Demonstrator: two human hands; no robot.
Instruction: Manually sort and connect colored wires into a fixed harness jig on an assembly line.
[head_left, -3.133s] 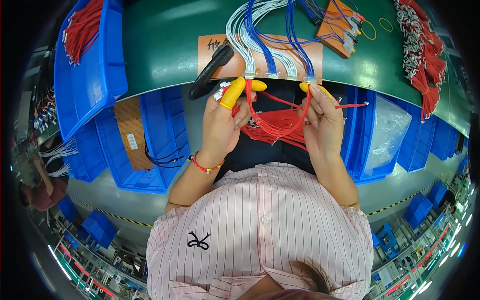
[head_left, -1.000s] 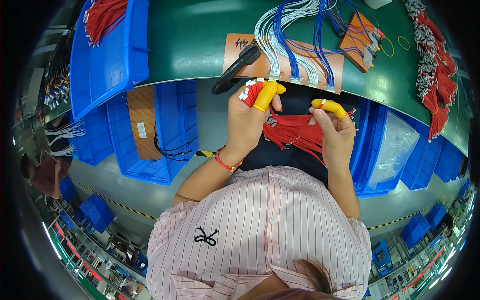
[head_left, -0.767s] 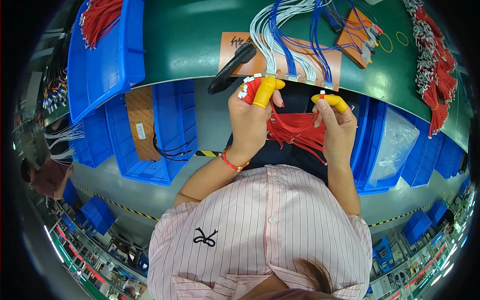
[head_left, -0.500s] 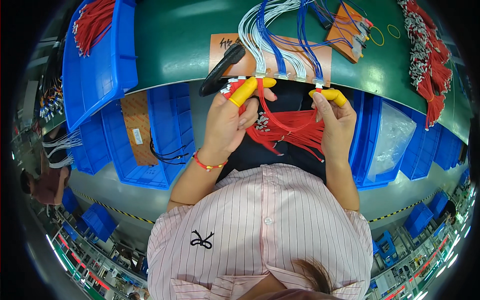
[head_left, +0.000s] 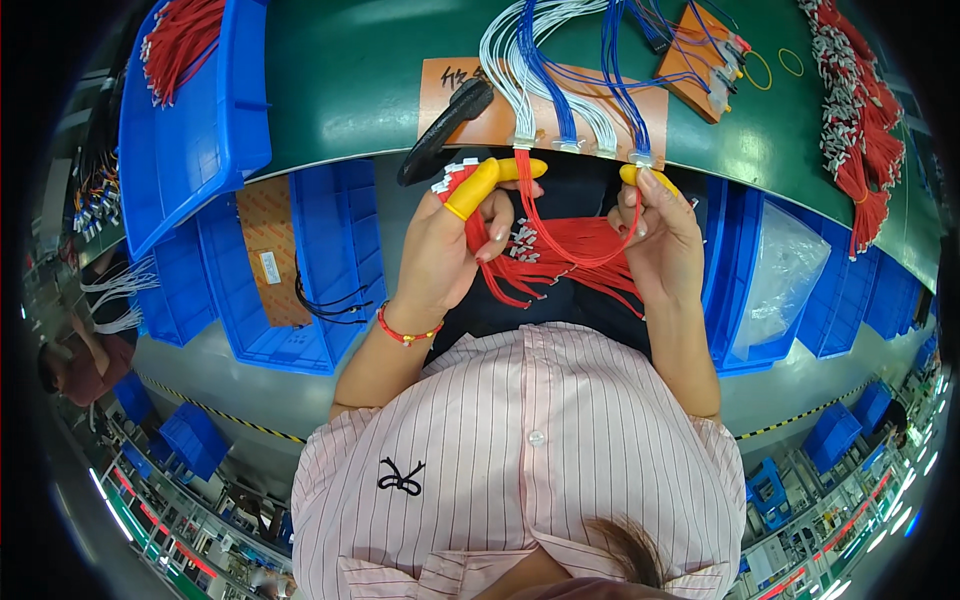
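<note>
Red wire (head_left: 581, 262) has moved up to orange board (head_left: 490, 128); right hand (head_left: 665, 235) pinches its end tight, left hand (head_left: 443, 250) curls round wire bundle (head_left: 474, 232) below board. Likely light, limp; grip near end.

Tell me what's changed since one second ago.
The right fingers moved forward, bringing the red wire they already held up to the rightmost connector. The left fingers still hold the red bunch; the black object lies unmoved.
</note>
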